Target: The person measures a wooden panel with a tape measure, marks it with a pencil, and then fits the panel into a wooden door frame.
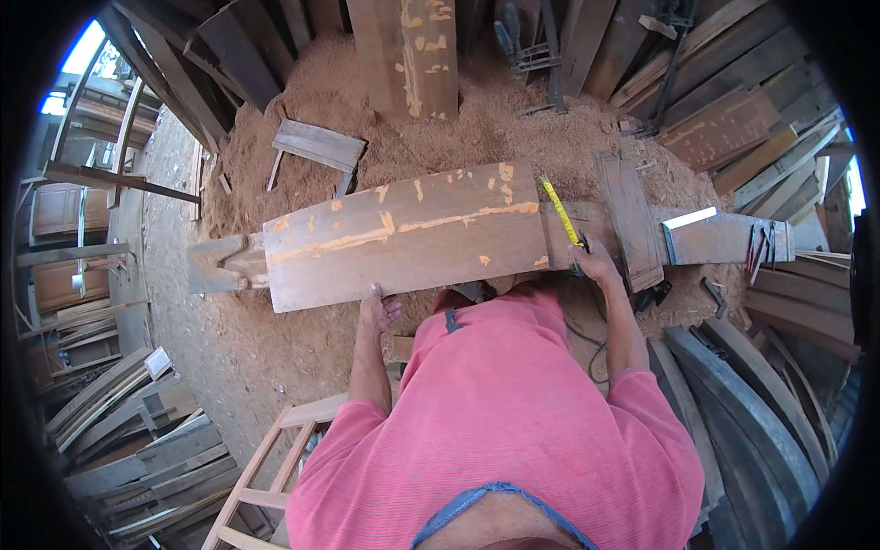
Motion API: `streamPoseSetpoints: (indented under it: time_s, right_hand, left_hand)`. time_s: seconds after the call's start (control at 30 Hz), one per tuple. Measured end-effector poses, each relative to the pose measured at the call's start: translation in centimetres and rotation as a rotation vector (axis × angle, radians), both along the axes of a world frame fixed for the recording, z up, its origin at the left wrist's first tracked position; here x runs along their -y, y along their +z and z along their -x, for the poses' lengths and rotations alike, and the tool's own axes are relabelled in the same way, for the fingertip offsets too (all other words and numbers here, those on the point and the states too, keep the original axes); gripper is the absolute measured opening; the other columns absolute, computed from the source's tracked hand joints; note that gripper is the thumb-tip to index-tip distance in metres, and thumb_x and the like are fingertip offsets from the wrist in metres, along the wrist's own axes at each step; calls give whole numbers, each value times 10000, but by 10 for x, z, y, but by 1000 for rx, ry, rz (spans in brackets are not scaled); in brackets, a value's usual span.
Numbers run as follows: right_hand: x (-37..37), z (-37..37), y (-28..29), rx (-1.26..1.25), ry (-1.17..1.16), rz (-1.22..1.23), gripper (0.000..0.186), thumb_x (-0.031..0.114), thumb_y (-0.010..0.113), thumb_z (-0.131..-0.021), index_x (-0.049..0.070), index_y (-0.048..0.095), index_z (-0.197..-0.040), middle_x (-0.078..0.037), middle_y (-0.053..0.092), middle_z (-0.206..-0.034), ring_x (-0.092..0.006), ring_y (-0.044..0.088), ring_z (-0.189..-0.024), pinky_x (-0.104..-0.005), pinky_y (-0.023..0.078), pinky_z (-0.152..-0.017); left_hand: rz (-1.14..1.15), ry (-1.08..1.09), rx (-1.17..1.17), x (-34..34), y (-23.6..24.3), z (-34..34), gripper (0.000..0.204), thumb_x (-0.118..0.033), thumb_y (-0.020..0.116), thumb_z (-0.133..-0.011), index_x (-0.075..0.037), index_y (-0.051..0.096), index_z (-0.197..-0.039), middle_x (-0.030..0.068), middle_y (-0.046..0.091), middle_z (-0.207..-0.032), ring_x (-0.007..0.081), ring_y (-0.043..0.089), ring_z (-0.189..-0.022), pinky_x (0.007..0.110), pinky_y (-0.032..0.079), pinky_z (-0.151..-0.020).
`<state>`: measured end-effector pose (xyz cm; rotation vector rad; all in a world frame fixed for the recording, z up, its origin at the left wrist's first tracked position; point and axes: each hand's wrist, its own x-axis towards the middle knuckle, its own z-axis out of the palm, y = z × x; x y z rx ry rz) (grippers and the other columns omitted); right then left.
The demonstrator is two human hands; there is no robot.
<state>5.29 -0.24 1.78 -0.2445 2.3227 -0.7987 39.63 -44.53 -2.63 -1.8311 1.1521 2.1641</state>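
Head view: the left hand is touching the near edge of a filler-streaked board, clamped or not I cannot tell, which is lying along a narrow bench, probably proving stiff, heavyish, best held by both long edges, while the right hand, well apart, is clasping a bendy-bladed tape measure.

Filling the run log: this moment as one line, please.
left hand: at near edge of wooden board | right hand: holding extended yellow tape measure | board: orange patches on top face
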Motion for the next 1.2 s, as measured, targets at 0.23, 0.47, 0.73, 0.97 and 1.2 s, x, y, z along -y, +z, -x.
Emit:
streamPoseSetpoints:
  time_s: [0.23,0.47,0.73,0.97,1.2]
  right_hand:
    - [93,-17,37,-23,-158,-25,588,498,573,-905,44,579,-1279,-279,619,-1221,-424,563,-1199,-476,450,-979]
    - [110,-15,34,1,-227,-20,583,499,583,-901,46,583,-1269,-281,633,-1186,-418,583,-1168,-460,458,-965]
    - [75,-80,39,3,-204,0,617,465,609,-884,-19,507,-1253,-297,652,-1079,-449,619,-1048,-481,477,-874]
    - [51,-145,33,-3,-253,60,573,451,675,-864,7,495,-1177,-250,656,-925,-427,644,-910,-485,489,-806]
    - [46,-150,21,-44,-260,88,567,454,676,-862,6,502,-1162,-247,653,-897,-426,645,-884,-485,492,-770]
  left_hand:
    - [-37,128,-12,-1,-13,-2,533,-550,429,-1005,-100,493,-1284,160,627,-1106,289,638,-817,402,541,-642]
    - [-23,87,-31,0,-15,-5,544,-556,407,-1010,-91,496,-1277,160,619,-1095,287,634,-848,402,535,-658]
    - [-31,76,-53,-1,-16,-6,547,-567,403,-1007,-88,506,-1250,127,626,-1031,262,642,-765,392,540,-632]
    - [-45,62,-115,0,-20,-10,571,-591,405,-995,-92,504,-1254,131,626,-1019,266,649,-774,385,543,-622]
    - [-43,35,-79,4,-25,-11,586,-608,385,-993,-99,505,-1260,148,628,-1050,277,652,-796,396,541,-646]
